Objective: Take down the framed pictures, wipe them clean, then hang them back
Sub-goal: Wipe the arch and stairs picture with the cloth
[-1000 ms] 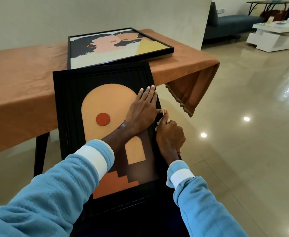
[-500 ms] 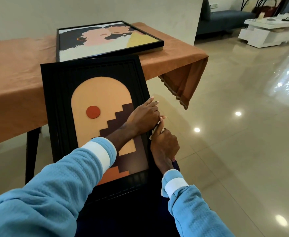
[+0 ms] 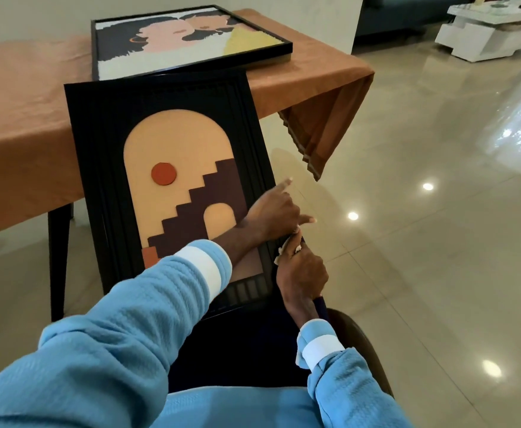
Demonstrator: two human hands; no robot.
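Observation:
A black-framed picture (image 3: pixel 98 168) with an arch and stairs design leans from my lap against the table edge. My left hand (image 3: pixel 273 211) lies on the frame's right edge, index finger and thumb stretched out. Just below it, my right hand (image 3: pixel 302 271) grips a small pale cloth (image 3: pixel 285 250) against the same right edge. A second framed picture (image 3: pixel 191 41), showing two faces, lies flat on the table behind.
The table has an orange-brown cloth (image 3: pixel 21 118) and dark legs. Glossy tiled floor (image 3: pixel 407 242) spreads to the right. A white low table (image 3: pixel 493 35) and a dark sofa (image 3: pixel 401 10) stand far back right. I sit on a chair (image 3: pixel 361 341).
Both hands have slid down the frame's right edge toward me. My left hand has gone from flat on the picture to resting at the edge. The camera has tilted down.

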